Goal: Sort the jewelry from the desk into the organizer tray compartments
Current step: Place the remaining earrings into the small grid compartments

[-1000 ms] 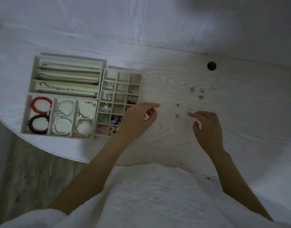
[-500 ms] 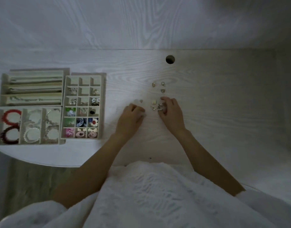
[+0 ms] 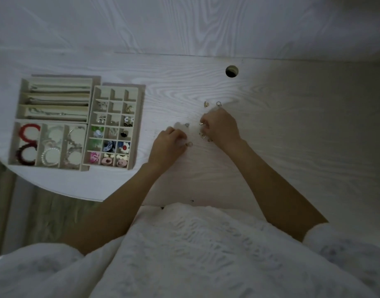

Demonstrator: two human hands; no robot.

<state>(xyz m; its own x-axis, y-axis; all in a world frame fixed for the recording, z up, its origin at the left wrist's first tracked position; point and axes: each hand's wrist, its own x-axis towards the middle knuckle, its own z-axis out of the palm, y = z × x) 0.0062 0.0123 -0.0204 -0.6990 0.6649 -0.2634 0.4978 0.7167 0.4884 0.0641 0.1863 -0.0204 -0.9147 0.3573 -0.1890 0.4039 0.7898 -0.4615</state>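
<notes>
The desk (image 3: 292,147) carries the tray (image 3: 113,127) well left of your fingers. Your left hand (image 3: 167,145) curls, a ring (image 3: 189,144) at its fingertips. Your right hand (image 3: 221,127) pinches a small piece (image 3: 201,124); loose earrings (image 3: 206,104) lie just beyond and under those fingers.
</notes>
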